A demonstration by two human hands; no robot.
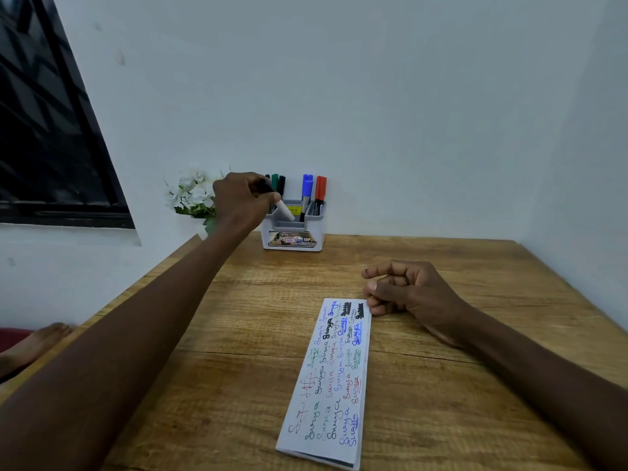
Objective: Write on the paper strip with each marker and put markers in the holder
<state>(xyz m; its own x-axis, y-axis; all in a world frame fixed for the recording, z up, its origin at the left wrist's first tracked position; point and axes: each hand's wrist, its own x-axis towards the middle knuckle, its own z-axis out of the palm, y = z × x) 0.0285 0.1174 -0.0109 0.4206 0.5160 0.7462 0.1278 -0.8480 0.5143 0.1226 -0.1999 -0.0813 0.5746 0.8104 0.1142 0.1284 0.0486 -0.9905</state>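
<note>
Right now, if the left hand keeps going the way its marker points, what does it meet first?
The holder: the left hand angles the marker down and right into its left side. Depth is unclear, so which slot I cannot tell.

Head view. The left hand (243, 198) pinches a white-barrelled marker (283, 209), tilted, its lower end over the grey holder (293, 232) at the far edge of the wooden surface (458, 385). Green (275, 181), blue (307, 185) and red markers (320, 188) stand in the holder. The right hand (407, 288), fingers curled, rests at the far right corner of the paper strip (331, 379), which bears multicoloured writing.
</note>
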